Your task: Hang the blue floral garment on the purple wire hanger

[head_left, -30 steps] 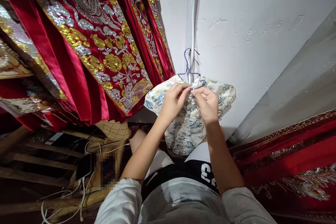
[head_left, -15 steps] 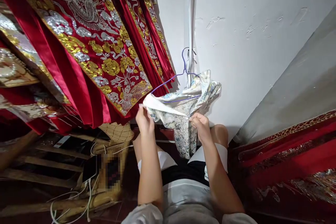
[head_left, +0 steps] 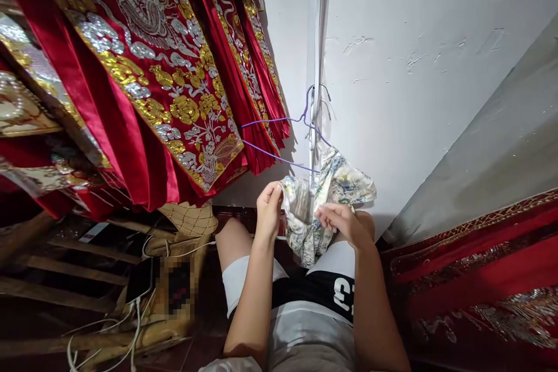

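Note:
A white floral blouse [head_left: 346, 177] hangs by one shoulder from the right arm of a purple wire hanger [head_left: 288, 120]. The hanger's left arm is bare. My left hand [head_left: 269, 209] is closed, pinching the edge of the blouse's slipped-off left side. Over the front of the blouse is my right hand [head_left: 342, 222], its fingers bent and their tips at the cloth near the middle; the exact grip is partly hidden. The lower part of the blouse droops between my knees.
Red gowns [head_left: 183, 87] with gold and silver sequins hang at left. A white pole [head_left: 317, 29] stands against the wall behind the hanger. A wooden rack [head_left: 82, 258] with a phone [head_left: 140, 280] and white cables is at lower left. More red cloth [head_left: 492, 267] lies at right.
The blouse's left shoulder has come off the hanger. My left hand has moved right and slightly down with the cloth. My right hand has moved down a little, and the hanger has swung.

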A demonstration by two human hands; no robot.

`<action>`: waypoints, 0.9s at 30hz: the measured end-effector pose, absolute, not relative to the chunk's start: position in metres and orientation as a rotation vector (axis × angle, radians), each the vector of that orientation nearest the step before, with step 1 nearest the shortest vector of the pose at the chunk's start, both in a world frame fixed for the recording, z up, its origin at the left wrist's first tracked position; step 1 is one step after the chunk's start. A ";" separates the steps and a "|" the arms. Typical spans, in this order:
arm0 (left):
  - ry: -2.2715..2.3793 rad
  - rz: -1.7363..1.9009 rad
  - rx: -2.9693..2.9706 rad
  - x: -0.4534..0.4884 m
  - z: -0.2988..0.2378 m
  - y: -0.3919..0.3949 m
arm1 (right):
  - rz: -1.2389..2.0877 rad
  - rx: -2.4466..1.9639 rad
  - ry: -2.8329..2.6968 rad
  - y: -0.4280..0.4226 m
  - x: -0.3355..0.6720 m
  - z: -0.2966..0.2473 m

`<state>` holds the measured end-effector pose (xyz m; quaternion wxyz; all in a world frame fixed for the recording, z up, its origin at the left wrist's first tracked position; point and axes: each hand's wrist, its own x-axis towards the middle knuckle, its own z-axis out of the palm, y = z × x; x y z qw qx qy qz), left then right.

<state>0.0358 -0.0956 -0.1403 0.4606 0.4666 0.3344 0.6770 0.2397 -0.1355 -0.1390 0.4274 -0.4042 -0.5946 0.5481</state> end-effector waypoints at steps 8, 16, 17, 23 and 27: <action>0.741 1.445 1.851 0.064 -0.109 -0.139 | 1.429 -0.807 -1.379 -0.142 0.215 -0.144; 0.784 0.879 2.007 0.049 -0.141 -0.126 | 1.221 -1.074 -1.312 -0.147 0.242 -0.137; 0.800 0.784 2.040 0.043 -0.144 -0.125 | 1.199 -1.060 -1.342 -0.146 0.249 -0.134; 0.988 0.604 2.209 -0.013 -0.139 -0.114 | 0.712 -1.022 -1.406 -0.127 0.258 -0.094; 1.270 0.396 2.346 -0.055 -0.133 -0.096 | 0.480 -0.934 -1.344 -0.090 0.245 -0.085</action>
